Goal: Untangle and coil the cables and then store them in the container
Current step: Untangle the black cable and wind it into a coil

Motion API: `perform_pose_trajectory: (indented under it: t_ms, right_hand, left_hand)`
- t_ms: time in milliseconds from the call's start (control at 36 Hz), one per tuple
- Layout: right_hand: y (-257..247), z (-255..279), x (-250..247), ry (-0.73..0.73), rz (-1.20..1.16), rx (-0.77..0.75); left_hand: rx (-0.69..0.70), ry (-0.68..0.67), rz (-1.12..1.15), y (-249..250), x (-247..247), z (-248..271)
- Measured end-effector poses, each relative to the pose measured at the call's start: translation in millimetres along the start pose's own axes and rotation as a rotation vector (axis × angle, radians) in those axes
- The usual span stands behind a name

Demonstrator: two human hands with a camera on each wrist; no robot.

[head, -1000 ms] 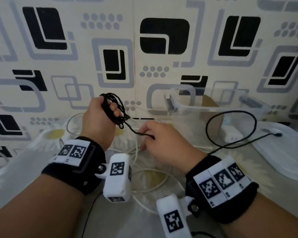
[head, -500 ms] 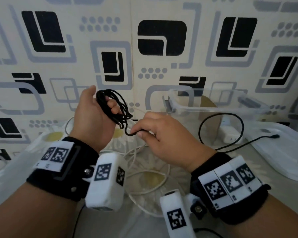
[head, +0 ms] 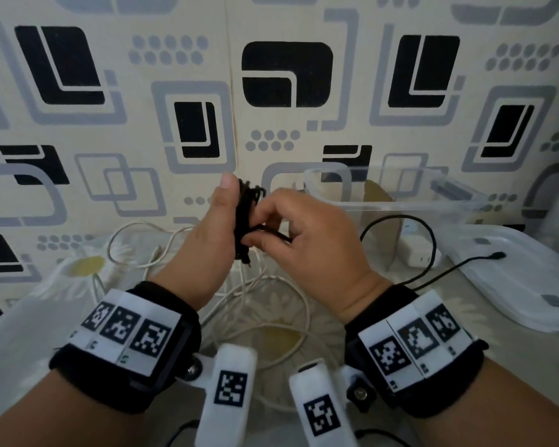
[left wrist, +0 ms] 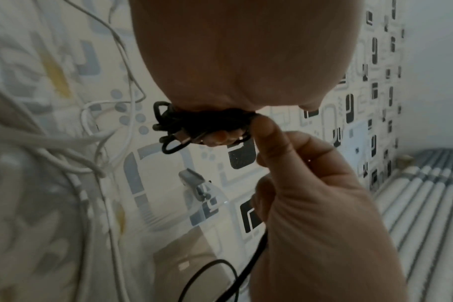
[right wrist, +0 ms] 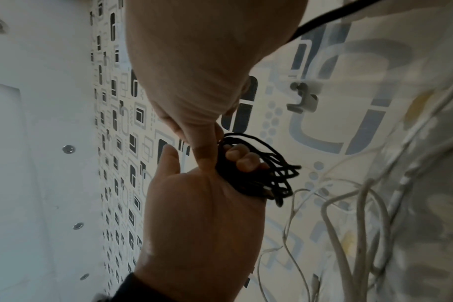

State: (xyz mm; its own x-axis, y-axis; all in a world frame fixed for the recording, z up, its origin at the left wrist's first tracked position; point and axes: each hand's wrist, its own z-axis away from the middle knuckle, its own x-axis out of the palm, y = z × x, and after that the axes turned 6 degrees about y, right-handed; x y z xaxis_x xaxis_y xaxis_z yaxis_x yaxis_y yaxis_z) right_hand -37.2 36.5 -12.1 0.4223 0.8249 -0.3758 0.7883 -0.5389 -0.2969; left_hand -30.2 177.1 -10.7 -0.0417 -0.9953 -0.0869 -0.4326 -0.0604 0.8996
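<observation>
left hand (head: 213,243) clasping black cable (head: 246,217), plug visible wrist-side

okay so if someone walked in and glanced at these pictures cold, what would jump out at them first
First, the two hands meeting in mid-air at centre: the left hand grips a bundle of coiled black cable while the right hand pinches its loose strand against the bundle. Below them a tangle of white cables sprawls on the floral cloth. At right stand a clear plastic container and its lid, with the black cable's tail looping past them.
</observation>
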Motion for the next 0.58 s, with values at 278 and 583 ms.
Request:
perform_pose_trajectory:
  t_ms: [278, 583]
  right_hand:
    - [1, -6, -9, 0.047, -0.017, 0.010]
    - [13, -8, -15, -0.118, -0.069, 0.160]
  left_hand:
    - [0.091, -0.112, -0.138, 6, 9, 10]
    - [0.096, -0.149, -0.277, -3, 1, 8]
